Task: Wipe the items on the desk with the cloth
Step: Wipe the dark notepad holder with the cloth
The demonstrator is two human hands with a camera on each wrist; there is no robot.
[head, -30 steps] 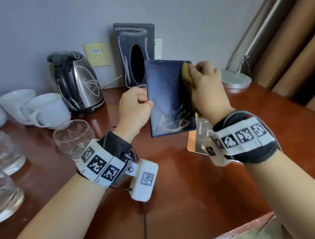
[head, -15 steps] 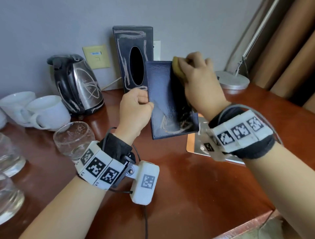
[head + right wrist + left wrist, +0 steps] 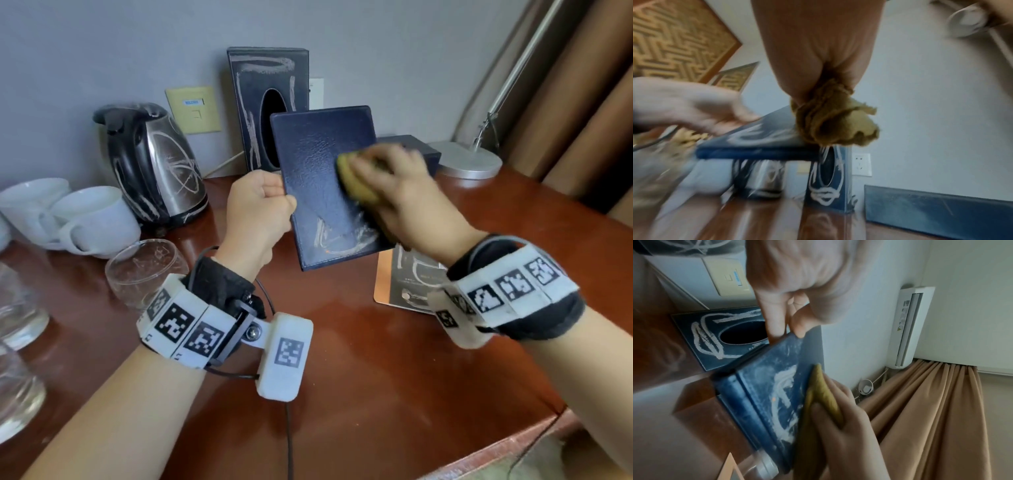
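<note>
We pinch the blue folder (image 3: 325,185) by one edge in our left hand (image 3: 258,209); our right hand (image 3: 404,198), clutching the cloth (image 3: 352,181), could push it loose onto the glass (image 3: 144,270) below the folder.

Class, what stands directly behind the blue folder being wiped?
Behind the blue folder, a dark tissue box with white streaks stands against the wall; its lower right part is hidden by the folder.
</note>
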